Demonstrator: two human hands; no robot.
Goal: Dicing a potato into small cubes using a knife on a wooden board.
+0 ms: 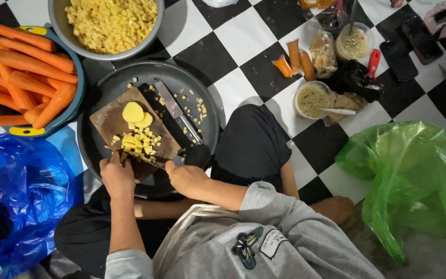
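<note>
The potato pieces [139, 138] are piled on the wooden cutting board [130, 132], which sits inside the dark round tray [202, 103]. At the board's near edge, the left hand [117, 175] is curled over the yellow cubes, pinning them. The right hand [187, 178] is closed round a knife handle, blade mostly hidden. Probably best if fingertips are kept tucked and cuts kept short. A spare knife [177, 111] is lying just right of the board, so sideways room is tight; the carrot tub [76, 77] crowds the board's left.
</note>
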